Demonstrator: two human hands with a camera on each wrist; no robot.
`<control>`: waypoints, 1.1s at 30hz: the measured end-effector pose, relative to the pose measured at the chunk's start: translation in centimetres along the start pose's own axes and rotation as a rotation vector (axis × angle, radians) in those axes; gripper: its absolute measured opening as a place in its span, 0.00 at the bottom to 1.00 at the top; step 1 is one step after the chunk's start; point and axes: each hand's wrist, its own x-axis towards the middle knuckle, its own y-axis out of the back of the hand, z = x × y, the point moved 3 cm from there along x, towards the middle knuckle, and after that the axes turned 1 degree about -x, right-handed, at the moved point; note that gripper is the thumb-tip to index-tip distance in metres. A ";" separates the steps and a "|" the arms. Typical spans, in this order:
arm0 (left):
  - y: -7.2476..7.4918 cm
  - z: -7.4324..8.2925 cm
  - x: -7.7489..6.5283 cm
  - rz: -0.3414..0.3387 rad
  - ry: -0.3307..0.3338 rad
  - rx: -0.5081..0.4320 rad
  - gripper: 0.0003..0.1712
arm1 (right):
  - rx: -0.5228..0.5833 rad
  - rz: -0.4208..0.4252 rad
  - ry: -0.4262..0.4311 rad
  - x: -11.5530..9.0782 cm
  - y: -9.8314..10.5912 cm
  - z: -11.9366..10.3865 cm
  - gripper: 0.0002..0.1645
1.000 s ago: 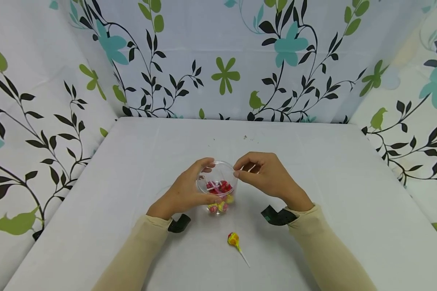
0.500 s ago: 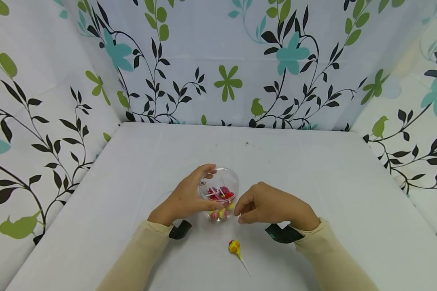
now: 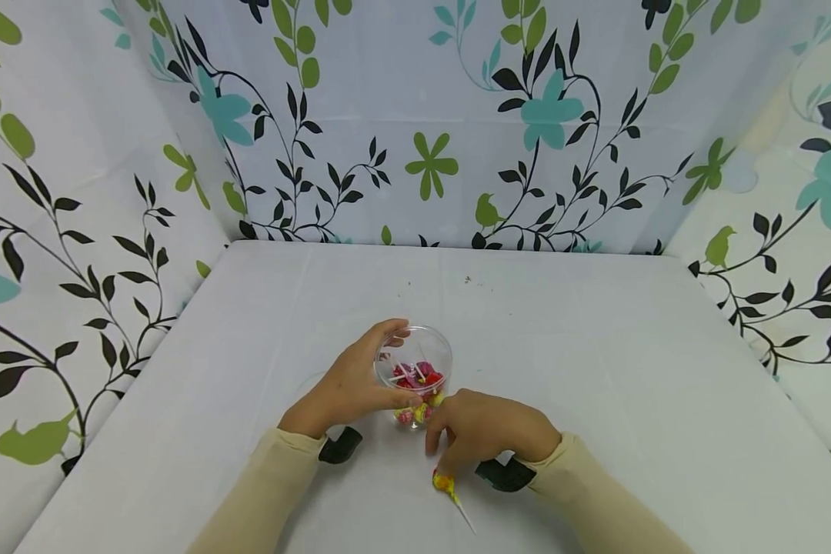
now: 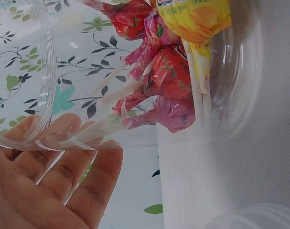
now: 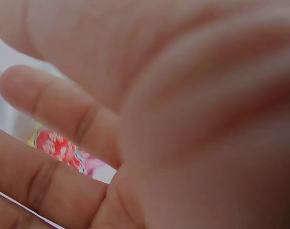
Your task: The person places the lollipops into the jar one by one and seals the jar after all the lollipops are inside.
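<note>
A clear plastic jar [image 3: 413, 358] stands on the white table, with several wrapped lollipops [image 4: 171, 71] in red, pink and yellow inside. My left hand [image 3: 353, 385] holds it from the left, thumb at the near side and fingers round the far side. One yellow lollipop [image 3: 445, 483] lies on the table in front of the jar, its white stick pointing toward me and to the right. Over its head reaches my right hand [image 3: 495, 431], thumb at or just above the wrapper; contact cannot be told. In the right wrist view the fingers [image 5: 54, 102] are spread apart, nothing between them.
A clear round plastic piece [image 4: 259, 219], perhaps a lid, lies on the table to the left of the jar. Small dark specks [image 3: 468, 280] dot the far part of the white table [image 3: 582, 323]. Patterned curtains [image 3: 429, 92] surround it.
My right hand has moved from the jar's rim down toward me to the loose lollipop. My left hand has kept its hold on the jar. The head view has tilted slightly.
</note>
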 end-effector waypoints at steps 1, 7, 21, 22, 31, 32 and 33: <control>0.0 0.0 0.0 0.000 -0.002 -0.002 0.59 | -0.005 0.003 -0.001 0.0 -0.1 -0.1 0.07; 0.0 0.1 0.0 0.007 -0.014 -0.016 0.59 | -0.008 -0.036 0.031 0.3 -1.0 -0.5 0.10; -0.1 0.0 -0.1 0.009 -0.016 -0.004 0.59 | 0.003 0.083 0.076 -0.6 1.8 1.3 0.11; -0.1 0.0 -0.1 0.009 -0.019 0.001 0.59 | 0.014 0.101 0.078 -0.8 2.2 1.6 0.11; -0.1 0.2 0.0 0.012 -0.017 0.020 0.59 | 0.079 0.351 0.052 -2.3 5.8 4.1 0.08; -0.1 0.2 0.0 0.012 -0.015 0.018 0.60 | 0.090 0.387 0.050 -2.4 6.1 4.3 0.08; -0.1 0.2 0.0 0.012 -0.013 0.017 0.60 | 0.099 0.423 0.053 -2.6 6.3 4.5 0.08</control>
